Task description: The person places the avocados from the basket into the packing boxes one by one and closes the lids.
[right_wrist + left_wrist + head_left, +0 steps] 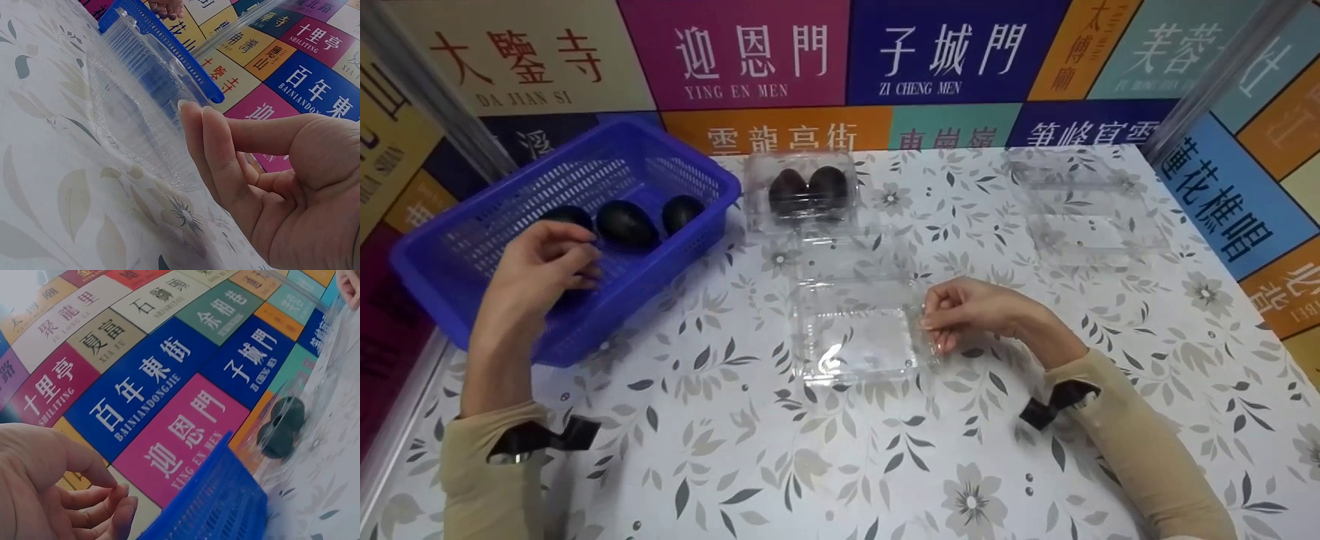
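Note:
My left hand (544, 259) hangs over the blue plastic basket (660, 266), its fingers loosely bent with nothing between them, as the left wrist view also shows. Several dark, smooth, egg-shaped objects (626, 225) lie in the basket near that hand; the hand and wrist partly cover some. In front of me an opened clear plastic clamshell box (855, 337) lies on the table, holding nothing. With thumb and forefinger my right hand (971, 311) pinches the right edge of this box. Seen from the right wrist, the fingertips (194, 112) meet at its rim.
Behind the opened box stands a clear box (802, 217) with two dark egg-shaped objects (829, 187) inside. Another clear box (1095, 217) lies at the back right. Printed panels (750, 52) wall the flower-patterned table (720, 465) at the back and sides.

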{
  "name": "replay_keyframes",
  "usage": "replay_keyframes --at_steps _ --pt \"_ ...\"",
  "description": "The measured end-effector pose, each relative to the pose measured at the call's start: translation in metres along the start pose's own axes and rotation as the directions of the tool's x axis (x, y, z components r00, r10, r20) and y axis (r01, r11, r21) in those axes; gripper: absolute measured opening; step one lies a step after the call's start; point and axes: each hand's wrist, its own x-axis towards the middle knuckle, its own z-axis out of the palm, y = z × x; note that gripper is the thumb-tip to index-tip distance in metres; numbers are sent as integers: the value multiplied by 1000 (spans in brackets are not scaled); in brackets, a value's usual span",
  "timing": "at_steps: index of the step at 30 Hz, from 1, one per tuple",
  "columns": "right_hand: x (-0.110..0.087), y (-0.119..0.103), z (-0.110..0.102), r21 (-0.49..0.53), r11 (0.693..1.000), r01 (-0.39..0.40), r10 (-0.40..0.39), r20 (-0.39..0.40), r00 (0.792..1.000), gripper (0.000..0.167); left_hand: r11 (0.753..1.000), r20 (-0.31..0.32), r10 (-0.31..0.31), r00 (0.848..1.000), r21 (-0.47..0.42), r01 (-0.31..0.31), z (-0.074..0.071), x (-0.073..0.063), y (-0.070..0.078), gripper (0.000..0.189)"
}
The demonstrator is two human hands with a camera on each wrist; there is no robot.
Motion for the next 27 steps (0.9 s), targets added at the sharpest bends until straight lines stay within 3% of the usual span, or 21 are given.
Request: replay_keyframes --at_steps 6,13,19,24,27 --pt "0 0 0 -18 1000 8 -8 -4 1000 12 999 -54 -20 998 -30 18 -14 2 -4 23" --pt "1 0 0 -12 1000 17 -17 -1 1000 12 992 -126 -36 991 120 51 -25 3 -10 29" --pt "1 0 0 -10 1000 18 -18 -2 1000 12 978 -160 -52 986 191 82 -37 6 -16 26" --pt "1 0 1 0 1000 17 -17 3 1000 12 950 -175 -23 984 303 76 -46 10 -24 24" --pt "0 0 0 -2 1000 20 -20 5 1000 11 947 -177 6 984 317 52 -51 12 -29 23"
